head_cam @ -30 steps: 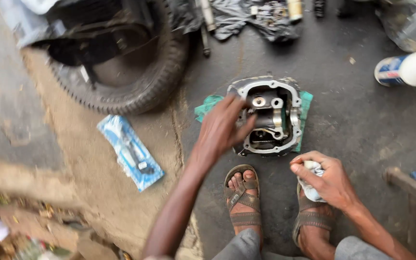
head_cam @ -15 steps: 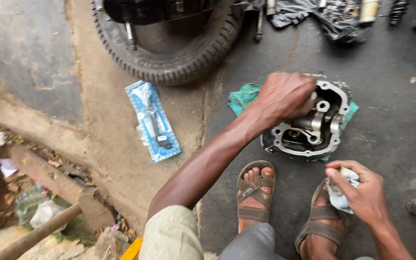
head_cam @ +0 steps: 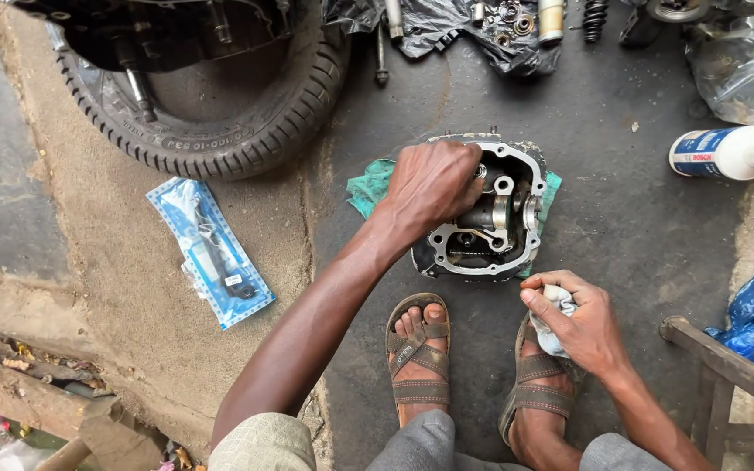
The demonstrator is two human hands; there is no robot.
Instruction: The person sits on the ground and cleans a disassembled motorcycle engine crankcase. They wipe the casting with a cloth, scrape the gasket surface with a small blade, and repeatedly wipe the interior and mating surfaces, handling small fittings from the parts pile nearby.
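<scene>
Since a second ago, my left hand (head_cam: pixel 434 187) clamps the grey metal engine head (head_cam: pixel 492 214) at frame centre. My right hand (head_cam: pixel 573 323) grips a crumpled white rag (head_cam: pixel 558 301); tipping could scatter loose parts.

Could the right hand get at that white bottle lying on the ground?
Probably, but not readily: the right hand is closed around a white rag, and the white bottle lies well off to its side, with bare ground between.

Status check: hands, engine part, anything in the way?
Left hand gripping cylinder head on green cloth. Right hand clutching white rag. Nothing blocking.
</scene>
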